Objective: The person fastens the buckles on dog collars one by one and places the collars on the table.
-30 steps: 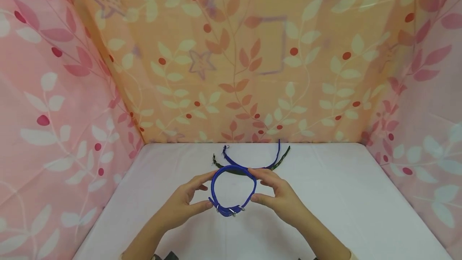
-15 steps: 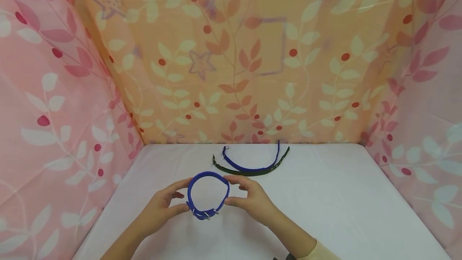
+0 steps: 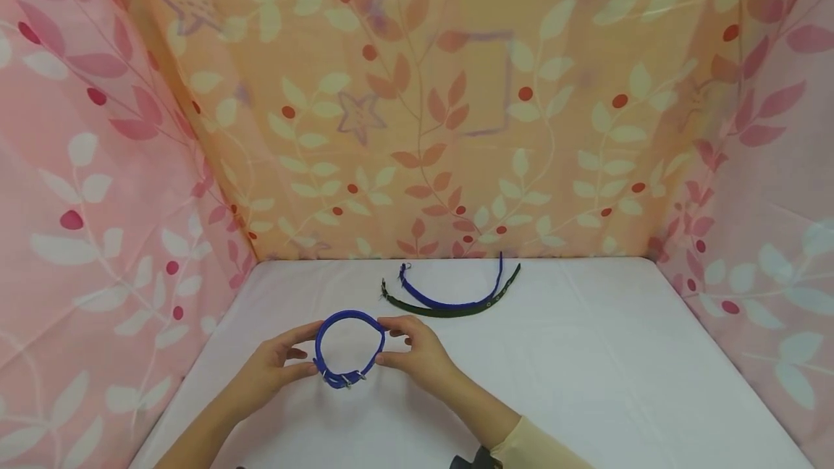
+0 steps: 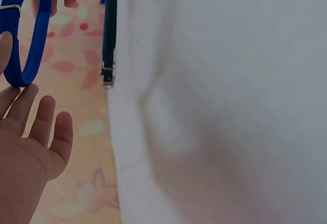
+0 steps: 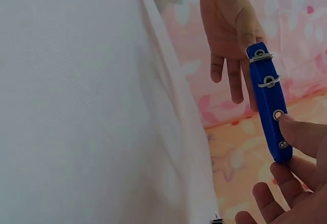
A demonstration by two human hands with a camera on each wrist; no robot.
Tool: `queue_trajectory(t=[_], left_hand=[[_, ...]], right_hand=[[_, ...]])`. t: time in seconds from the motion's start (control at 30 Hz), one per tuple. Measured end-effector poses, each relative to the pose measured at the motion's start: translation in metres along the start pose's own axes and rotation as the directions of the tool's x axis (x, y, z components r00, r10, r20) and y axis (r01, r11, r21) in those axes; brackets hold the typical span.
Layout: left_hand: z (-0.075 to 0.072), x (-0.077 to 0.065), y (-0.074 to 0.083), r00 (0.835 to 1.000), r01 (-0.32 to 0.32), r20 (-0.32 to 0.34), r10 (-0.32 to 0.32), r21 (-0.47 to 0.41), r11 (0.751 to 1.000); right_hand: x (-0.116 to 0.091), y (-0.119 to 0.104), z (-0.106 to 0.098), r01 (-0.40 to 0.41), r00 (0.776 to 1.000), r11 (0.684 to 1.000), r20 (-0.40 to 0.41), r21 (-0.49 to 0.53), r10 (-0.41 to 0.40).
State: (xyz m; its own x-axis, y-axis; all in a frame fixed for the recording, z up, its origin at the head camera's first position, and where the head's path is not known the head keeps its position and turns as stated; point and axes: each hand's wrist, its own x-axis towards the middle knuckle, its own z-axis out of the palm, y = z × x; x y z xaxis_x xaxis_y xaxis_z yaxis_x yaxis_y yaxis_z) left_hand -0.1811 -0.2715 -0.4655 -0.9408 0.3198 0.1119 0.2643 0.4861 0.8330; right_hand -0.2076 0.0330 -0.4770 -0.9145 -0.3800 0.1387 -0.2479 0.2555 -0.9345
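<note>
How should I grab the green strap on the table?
I'd pinch the green strap at the middle of its curve, coming from the near side. That part bulges toward the person, away from the buckle at its left end, and the loose blue strap lies just behind, so the front looks easier.

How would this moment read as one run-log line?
left fingers: holding buckled blue collar | right fingers: holding same collar | white table: unbuckled blue collar, unbuckled dark green collar
</note>
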Motion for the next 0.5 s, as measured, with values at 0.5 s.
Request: queue_trajectory(t=[0.5], left_hand=[[-0.018,0.01,-0.045,0.992,0.119,0.047,-0.114,-0.137,0.983]], right_hand=[[0.031,0.019,0.041,-0.047,0.997,0.999,-0.068,-0.012,0.047]])
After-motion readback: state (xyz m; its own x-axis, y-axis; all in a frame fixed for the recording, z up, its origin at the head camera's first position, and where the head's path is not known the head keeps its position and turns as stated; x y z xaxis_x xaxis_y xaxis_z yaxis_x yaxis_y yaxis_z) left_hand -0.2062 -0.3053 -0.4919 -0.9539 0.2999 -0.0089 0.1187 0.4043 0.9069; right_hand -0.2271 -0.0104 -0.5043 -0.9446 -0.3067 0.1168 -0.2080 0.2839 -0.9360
